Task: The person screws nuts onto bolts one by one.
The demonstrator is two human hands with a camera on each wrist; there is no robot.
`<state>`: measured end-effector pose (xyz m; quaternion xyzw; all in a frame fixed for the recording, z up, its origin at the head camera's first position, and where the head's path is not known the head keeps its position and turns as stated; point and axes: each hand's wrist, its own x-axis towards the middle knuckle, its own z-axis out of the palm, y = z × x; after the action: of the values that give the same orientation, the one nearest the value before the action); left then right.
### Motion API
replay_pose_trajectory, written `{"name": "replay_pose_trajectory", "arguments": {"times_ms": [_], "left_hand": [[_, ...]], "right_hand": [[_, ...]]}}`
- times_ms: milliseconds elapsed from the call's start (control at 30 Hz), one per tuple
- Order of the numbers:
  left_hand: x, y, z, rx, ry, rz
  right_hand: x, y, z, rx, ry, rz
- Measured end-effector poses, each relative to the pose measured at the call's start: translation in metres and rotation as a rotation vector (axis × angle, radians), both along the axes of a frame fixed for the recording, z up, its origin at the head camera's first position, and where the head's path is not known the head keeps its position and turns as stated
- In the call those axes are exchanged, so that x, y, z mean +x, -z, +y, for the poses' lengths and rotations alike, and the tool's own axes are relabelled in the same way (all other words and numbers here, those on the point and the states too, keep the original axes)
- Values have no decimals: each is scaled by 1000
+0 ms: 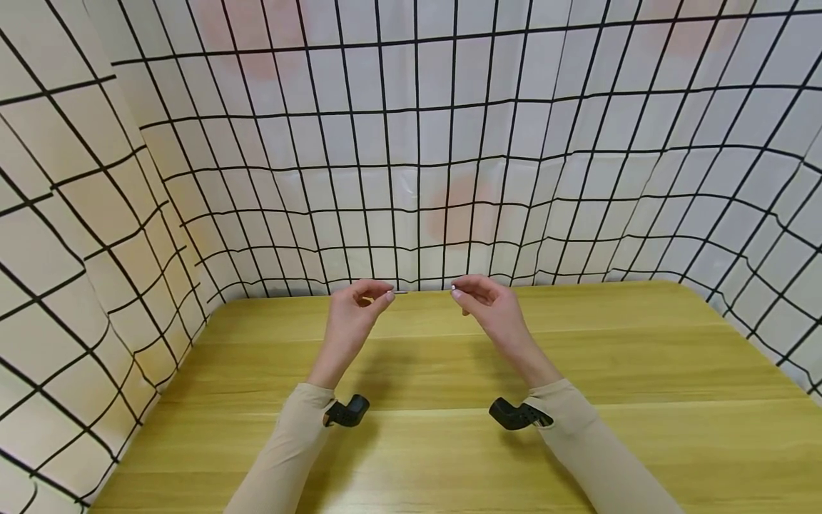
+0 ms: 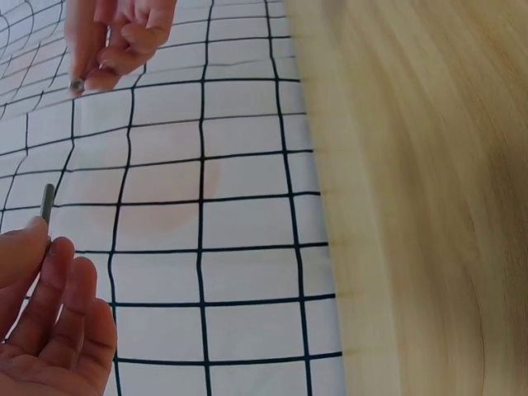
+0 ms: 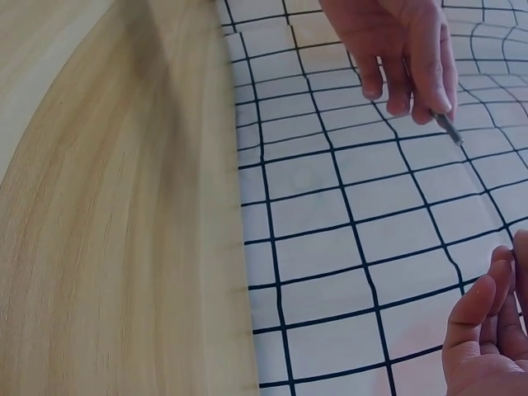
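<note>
My left hand pinches a short, thin grey metal rod between thumb and fingertips. One end of the rod sticks out toward the other hand, and the rest is hidden in the grip. Facing it across a gap, my right hand pinches a tiny round metal nut at its thumb and fingertip. The nut shows only as a small bright spot in the head view, and the right wrist view hides it behind the fingers. Both hands are raised over the far part of the table, at about the same height.
A wood-grain table spreads below both forearms. White curtain-like walls with a black grid enclose its back and sides. Black wrist camera mounts stick out inward from both beige sleeves.
</note>
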<state>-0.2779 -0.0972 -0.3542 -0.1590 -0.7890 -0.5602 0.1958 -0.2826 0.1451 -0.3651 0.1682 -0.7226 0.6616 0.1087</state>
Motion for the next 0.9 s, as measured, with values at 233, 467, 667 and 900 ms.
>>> {"name": "replay_pose_trajectory", "arguments": {"times_ms": [233,467,667,900], "left_hand": [[1,-1,2,0,-1,19],[1,0,4,-1,2,21],[1,0,6,11,8,32],[2,-1,10,16,22,33]], "right_hand": [[-2,0,-3,-8,-24,23],[0,1,-5,-12,-23,1],[0,1,-8,-8,-33,7],[0,-1,-11,-10,-42,24]]}}
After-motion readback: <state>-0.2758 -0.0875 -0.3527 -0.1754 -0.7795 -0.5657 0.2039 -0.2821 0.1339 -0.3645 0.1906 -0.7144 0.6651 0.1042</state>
